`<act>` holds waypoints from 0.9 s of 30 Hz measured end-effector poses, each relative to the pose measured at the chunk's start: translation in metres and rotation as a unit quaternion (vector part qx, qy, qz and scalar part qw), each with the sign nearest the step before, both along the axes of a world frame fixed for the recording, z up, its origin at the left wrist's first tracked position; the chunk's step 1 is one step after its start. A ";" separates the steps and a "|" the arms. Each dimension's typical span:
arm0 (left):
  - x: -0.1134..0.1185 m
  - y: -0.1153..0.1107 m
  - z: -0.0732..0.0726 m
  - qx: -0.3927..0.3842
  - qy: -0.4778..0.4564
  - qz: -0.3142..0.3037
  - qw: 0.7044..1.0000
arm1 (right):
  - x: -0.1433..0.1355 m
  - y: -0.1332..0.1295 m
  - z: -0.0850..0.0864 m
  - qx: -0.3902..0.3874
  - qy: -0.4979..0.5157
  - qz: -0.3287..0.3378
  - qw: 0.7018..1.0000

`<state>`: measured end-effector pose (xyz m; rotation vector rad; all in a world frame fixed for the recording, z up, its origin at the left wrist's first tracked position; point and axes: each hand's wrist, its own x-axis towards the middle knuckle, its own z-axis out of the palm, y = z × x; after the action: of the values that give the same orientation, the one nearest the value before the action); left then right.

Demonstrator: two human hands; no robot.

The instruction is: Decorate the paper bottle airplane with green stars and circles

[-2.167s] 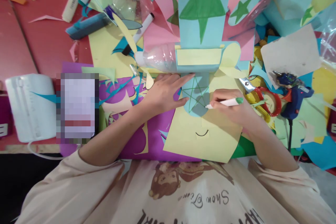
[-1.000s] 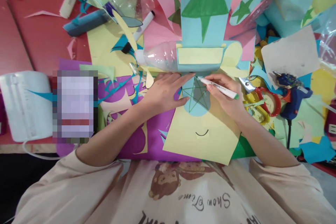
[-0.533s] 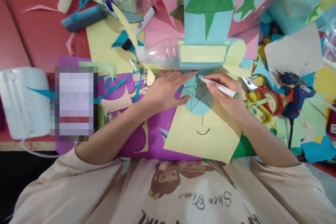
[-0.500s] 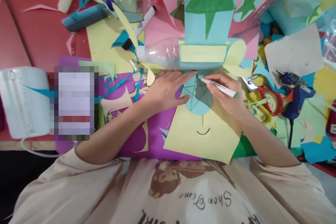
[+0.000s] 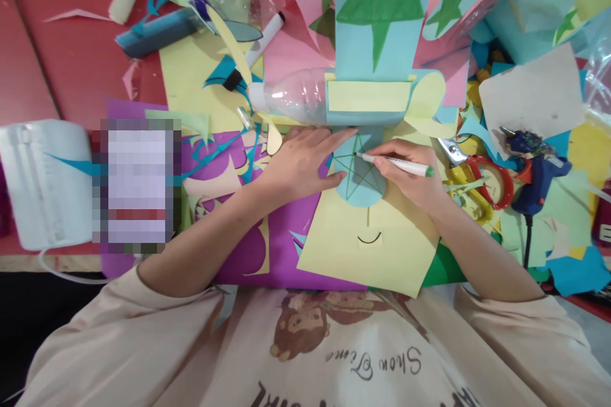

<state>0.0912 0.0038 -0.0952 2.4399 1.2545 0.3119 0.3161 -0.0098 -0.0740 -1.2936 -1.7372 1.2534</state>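
Observation:
My right hand (image 5: 410, 168) grips a white marker (image 5: 401, 165) with a green end. The marker's tip meets a green star outline on a light blue paper piece (image 5: 360, 194) with a rounded lower end. Flat on the work, fingers spread, my left hand (image 5: 310, 159) presses at the blue piece's left edge. Beneath lies a pale yellow sheet (image 5: 344, 257) bearing a small curved black line. Just beyond both hands, a clear plastic bottle (image 5: 300, 96) wrapped in blue and yellow paper lies on its side.
Red-handled scissors (image 5: 496, 181), yellow-handled scissors (image 5: 470, 194) and a blue glue gun (image 5: 539, 184) lie to the right among paper scraps. At left are a white device (image 5: 48, 184) with a cable and a blurred-out rectangle (image 5: 138, 172). A black-capped marker (image 5: 262, 41) rests behind the bottle.
My right hand has brought the marker tip down and slightly left, from the star's top point to its inner left corner. My left hand stays in place.

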 end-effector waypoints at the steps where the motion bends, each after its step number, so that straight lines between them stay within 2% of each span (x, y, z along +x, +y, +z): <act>1: 0.000 0.000 0.000 0.001 0.001 -0.002 1.000 | 0.000 0.000 -0.001 0.002 0.003 -0.001 1.000; 7: 0.000 0.000 0.000 0.015 0.007 -0.008 1.000 | 0.002 0.000 -0.009 0.012 0.050 -0.074 0.996; 13: 0.000 0.000 0.000 0.011 0.005 -0.007 1.000 | -0.001 0.001 -0.010 0.023 0.047 -0.091 0.995; 27: -0.002 0.000 -0.001 0.018 0.005 -0.010 1.000 | -0.001 0.001 -0.006 0.002 0.025 -0.057 0.998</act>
<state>0.0894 0.0039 -0.0958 2.4850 1.2383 0.3195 0.3151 -0.0090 -0.0797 -1.3276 -1.6074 1.2080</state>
